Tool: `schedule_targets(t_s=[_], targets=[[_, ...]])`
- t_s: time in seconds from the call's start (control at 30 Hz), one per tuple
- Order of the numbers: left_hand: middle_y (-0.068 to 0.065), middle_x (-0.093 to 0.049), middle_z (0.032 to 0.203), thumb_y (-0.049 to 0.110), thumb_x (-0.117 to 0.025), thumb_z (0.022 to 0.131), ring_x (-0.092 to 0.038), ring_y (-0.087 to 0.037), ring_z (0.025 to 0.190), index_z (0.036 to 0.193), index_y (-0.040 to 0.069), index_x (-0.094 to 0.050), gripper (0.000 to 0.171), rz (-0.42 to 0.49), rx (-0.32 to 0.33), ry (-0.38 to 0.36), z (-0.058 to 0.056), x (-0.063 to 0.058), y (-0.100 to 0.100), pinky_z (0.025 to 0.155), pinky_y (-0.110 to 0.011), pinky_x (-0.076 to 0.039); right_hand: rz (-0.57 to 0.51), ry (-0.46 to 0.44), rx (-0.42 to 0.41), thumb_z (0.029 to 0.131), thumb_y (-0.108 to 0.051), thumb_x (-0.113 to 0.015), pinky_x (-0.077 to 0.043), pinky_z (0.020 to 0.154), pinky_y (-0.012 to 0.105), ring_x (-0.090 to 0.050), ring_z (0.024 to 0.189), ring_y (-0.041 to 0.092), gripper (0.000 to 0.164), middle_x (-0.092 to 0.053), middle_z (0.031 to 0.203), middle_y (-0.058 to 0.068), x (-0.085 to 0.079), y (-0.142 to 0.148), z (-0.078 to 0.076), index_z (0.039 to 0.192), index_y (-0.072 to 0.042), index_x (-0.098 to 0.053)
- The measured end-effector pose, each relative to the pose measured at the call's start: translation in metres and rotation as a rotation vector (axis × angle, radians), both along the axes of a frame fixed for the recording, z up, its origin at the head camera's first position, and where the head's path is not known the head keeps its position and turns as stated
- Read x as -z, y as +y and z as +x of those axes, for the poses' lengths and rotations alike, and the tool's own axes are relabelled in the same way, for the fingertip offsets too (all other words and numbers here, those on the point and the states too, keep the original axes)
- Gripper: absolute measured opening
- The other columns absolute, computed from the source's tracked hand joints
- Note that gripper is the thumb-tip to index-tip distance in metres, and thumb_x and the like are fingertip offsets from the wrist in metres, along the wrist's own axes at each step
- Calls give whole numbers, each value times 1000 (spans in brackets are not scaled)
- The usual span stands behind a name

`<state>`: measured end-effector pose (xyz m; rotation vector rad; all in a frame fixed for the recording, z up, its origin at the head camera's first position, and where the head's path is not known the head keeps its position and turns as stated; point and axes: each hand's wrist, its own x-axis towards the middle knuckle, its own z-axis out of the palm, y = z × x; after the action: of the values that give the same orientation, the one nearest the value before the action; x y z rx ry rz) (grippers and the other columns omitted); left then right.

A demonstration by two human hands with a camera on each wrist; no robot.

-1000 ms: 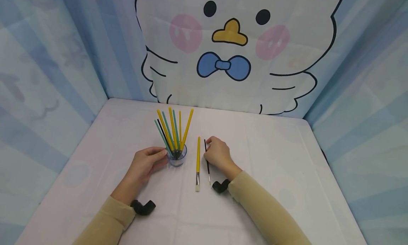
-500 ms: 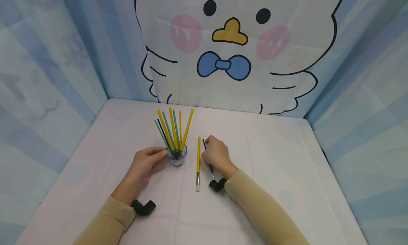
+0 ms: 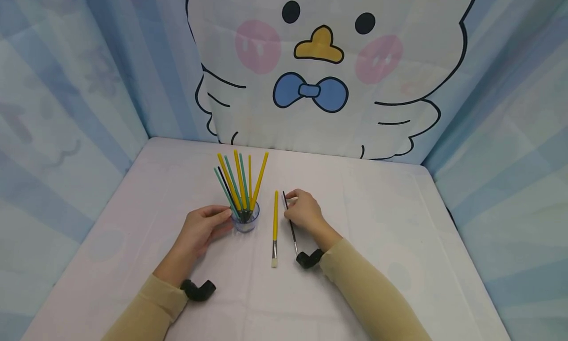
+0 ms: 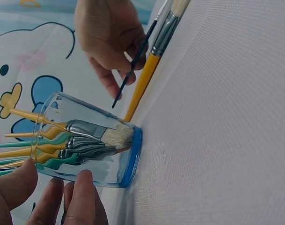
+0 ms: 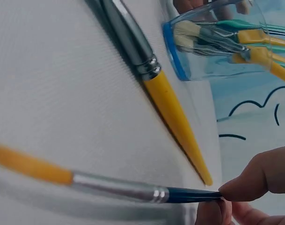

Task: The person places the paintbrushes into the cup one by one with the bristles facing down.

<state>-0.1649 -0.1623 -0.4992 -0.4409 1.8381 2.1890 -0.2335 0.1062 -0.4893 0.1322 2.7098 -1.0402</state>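
Note:
My right hand (image 3: 306,212) pinches a thin dark-handled paintbrush (image 5: 193,195) between thumb and fingers. In the right wrist view its silver ferrule and orange-brown bristles lean toward the white cloth, with a shadow alongside. To the left lies a yellow-handled paintbrush (image 3: 275,222), its broad pale bristles toward me. A clear cup (image 4: 98,161) with a blue base stands upright and holds several yellow, green and dark-handled brushes (image 3: 241,183), bristles down. Against the cup's left side, my left hand (image 3: 204,227) rests its thumb and extended fingertips, not wrapped round it.
A white cloth (image 3: 381,218) covers the table. Behind it hangs a curtain (image 3: 319,129) with a cartoon bird, and blue striped curtains (image 3: 57,134) close in both sides. Black wrist-worn pieces (image 3: 198,290) sit at both cuffs.
The right hand shifts slightly left, then back right, and the dark brush tilts so its bristle end swings rightward behind the wrist piece. The left hand, cup and yellow brush stay put.

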Motion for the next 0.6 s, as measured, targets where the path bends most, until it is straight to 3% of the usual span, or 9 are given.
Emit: schedule_targets(t_s=[0.17,0.33,0.6], targets=[[-2,-70,114,12,-75,102,-75,-8,99,137,-10,-64,42,2,3,0,0,0,0,94,-28,-68,-316,4,90,88,4,-72,-58,57,24,-60,73,18,50,-64,97,6,-13,4,2,136,-10,-65],[-1,-71,112,12,-75,102,-75,-7,98,137,-10,-64,43,8,4,7,0,0,0,94,-28,-68,-630,94,226,89,9,-66,-65,62,27,-61,81,20,56,-61,102,7,-26,-1,3,140,-12,-61],[0,-70,111,12,-75,102,-74,-7,99,137,-10,-64,42,13,12,8,0,1,0,94,-27,-68,-933,289,316,85,17,-61,-68,65,28,-64,73,16,61,-59,103,5,-44,-21,13,138,-12,-57]])
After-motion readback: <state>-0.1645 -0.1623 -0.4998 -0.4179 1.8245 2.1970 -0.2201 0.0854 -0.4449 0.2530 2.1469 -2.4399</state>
